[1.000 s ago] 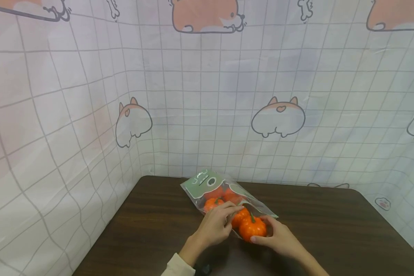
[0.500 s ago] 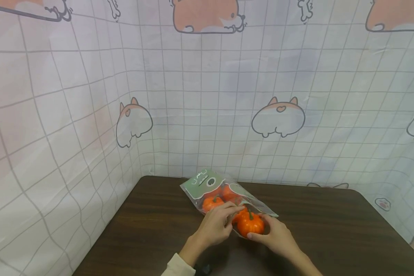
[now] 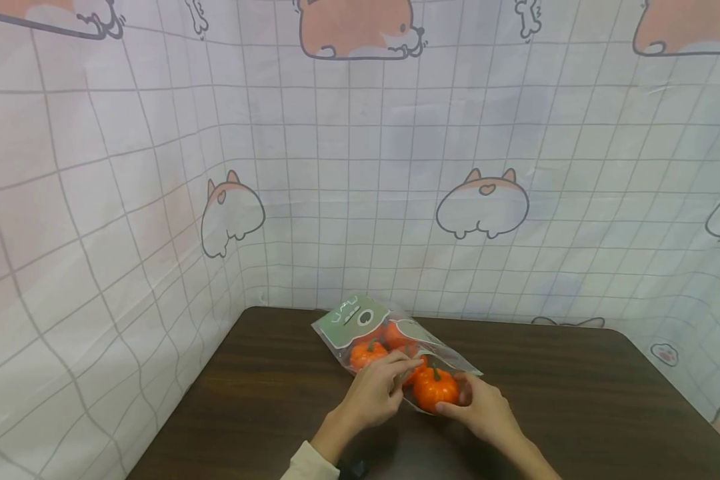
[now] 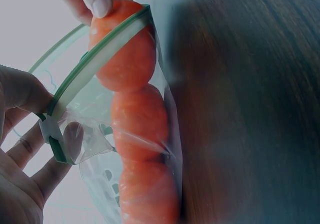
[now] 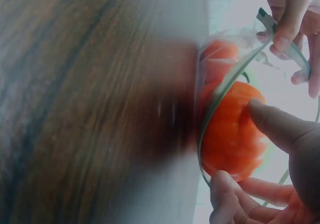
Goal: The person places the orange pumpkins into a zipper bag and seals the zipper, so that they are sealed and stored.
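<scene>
A clear zip bag (image 3: 347, 321) with a green cartoon print lies slanted on the table, several orange pumpkins inside it. My left hand (image 3: 373, 392) pinches the bag's green zip edge at the mouth, beside the white slider (image 4: 49, 128) in the left wrist view. With thumb and fingers, my right hand (image 3: 485, 408) grips a small orange pumpkin (image 3: 435, 389) with a green stem. That pumpkin sits partly within the open mouth; in the right wrist view the green zip strip (image 5: 218, 97) crosses its side. Behind it, another pumpkin (image 4: 140, 121) rests in the bag.
The dark wood-grain table (image 3: 264, 400) runs under both hands and the bag. A white grid curtain (image 3: 360, 260) with cartoon dogs encloses its back and sides. A small dark object (image 3: 354, 468) shows beside the left wrist at the bottom edge.
My right hand has pushed the gripped pumpkin slightly up and left, deeper into the bag's mouth. The pumpkins inside have shifted a little left. My left hand stays at the bag's edge.
</scene>
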Demonstrator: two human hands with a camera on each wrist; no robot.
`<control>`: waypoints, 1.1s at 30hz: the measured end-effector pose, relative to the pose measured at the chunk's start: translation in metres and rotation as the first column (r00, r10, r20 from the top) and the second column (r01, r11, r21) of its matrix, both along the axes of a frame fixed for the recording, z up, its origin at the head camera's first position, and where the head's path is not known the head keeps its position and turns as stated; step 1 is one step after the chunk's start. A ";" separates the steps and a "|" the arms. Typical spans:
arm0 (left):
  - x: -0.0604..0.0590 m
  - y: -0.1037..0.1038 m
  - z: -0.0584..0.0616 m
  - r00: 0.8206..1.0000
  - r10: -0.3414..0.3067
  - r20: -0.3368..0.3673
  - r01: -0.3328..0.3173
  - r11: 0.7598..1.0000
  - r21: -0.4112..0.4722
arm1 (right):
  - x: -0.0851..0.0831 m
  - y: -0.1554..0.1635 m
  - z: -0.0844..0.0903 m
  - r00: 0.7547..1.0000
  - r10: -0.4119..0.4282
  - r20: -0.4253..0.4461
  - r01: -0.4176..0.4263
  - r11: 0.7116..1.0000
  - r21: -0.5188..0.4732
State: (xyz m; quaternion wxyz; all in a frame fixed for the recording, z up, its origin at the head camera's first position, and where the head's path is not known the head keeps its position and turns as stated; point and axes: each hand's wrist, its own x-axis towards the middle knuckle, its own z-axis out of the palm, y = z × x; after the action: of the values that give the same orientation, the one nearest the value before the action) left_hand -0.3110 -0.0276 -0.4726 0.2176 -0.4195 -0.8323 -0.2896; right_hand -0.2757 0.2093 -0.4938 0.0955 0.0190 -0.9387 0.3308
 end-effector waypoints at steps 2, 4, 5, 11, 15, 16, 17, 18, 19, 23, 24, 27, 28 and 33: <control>0.000 0.000 0.000 1.000 0.001 -0.002 -0.001 1.000 0.000 | 0.001 0.001 0.001 1.000 0.003 0.005 -0.002 1.000 -0.013; 0.000 0.000 -0.001 1.000 0.001 0.001 -0.001 1.000 0.002 | 0.002 0.002 0.002 1.000 -0.001 0.003 0.001 1.000 -0.020; 0.000 0.000 -0.001 1.000 0.001 0.001 -0.001 1.000 0.002 | 0.002 0.002 0.002 1.000 -0.003 0.004 0.003 1.000 -0.024; 0.001 0.000 -0.002 1.000 0.000 0.010 0.000 1.000 0.014 | 0.006 0.000 0.002 1.000 0.009 0.009 -0.009 0.997 -0.080; 0.001 -0.001 -0.002 1.000 0.006 0.007 -0.006 1.000 0.012 | 0.007 -0.001 0.003 0.999 0.048 0.004 -0.047 0.993 -0.111; 0.001 -0.001 -0.002 1.000 0.006 0.008 -0.006 1.000 0.011 | 0.007 -0.001 0.004 0.998 0.058 0.000 -0.058 0.992 -0.114; 0.001 0.000 -0.002 1.000 0.007 0.006 -0.007 1.000 0.008 | 0.007 -0.001 0.004 0.998 0.069 -0.003 -0.069 0.991 -0.118; 0.001 0.000 -0.002 1.000 0.009 0.006 -0.009 1.000 0.007 | 0.007 -0.001 0.005 0.997 0.081 -0.008 -0.081 0.989 -0.121; 0.001 0.000 -0.002 1.000 0.011 0.003 -0.011 1.000 0.004 | 0.007 -0.001 0.005 0.996 0.094 -0.014 -0.095 0.988 -0.125; 0.001 0.000 -0.003 1.000 0.015 -0.011 -0.015 1.000 -0.002 | 0.006 0.000 0.006 0.989 0.142 -0.035 -0.145 0.980 -0.137; 0.001 0.001 -0.003 1.000 0.016 -0.017 -0.017 1.000 -0.004 | 0.006 0.001 0.005 0.987 0.155 -0.039 -0.159 0.978 -0.137; 0.001 0.002 -0.003 0.999 0.023 -0.040 -0.024 1.000 -0.015 | 0.004 0.002 0.004 0.982 0.186 -0.041 -0.190 0.971 -0.146; 0.001 0.002 -0.003 0.999 0.025 -0.045 -0.026 1.000 -0.017 | 0.004 0.002 0.004 0.979 0.198 -0.041 -0.202 0.969 -0.145; 0.001 0.003 -0.003 0.998 0.030 -0.060 -0.031 0.999 -0.029 | 0.004 0.004 0.003 0.960 0.277 -0.045 -0.281 0.949 -0.142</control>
State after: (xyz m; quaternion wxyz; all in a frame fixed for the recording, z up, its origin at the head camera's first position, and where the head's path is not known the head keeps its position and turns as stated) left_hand -0.3097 -0.0249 -0.4754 0.2402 -0.4184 -0.8361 -0.2610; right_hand -0.2719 0.2130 -0.4906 0.0602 0.1484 -0.8984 0.4090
